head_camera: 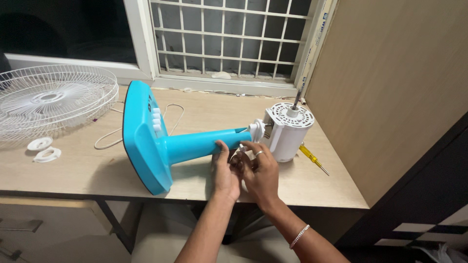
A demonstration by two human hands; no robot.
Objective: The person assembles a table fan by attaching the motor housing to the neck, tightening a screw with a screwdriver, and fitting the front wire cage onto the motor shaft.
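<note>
A blue fan stand lies on its side on the wooden table, base to the left. Its blue neck runs right to a white motor housing with a metal shaft sticking up. My left hand rests its fingers against the underside of the neck near the joint. My right hand, with a ring and a wrist bracelet, is curled beside it just below the white joint knob. What the fingers pinch is hidden between the hands.
A white wire fan guard lies at the table's left, with two white plastic rings in front of it. A yellow-handled screwdriver lies right of the motor. A white cord loops behind the base. A barred window and a wooden panel border the table.
</note>
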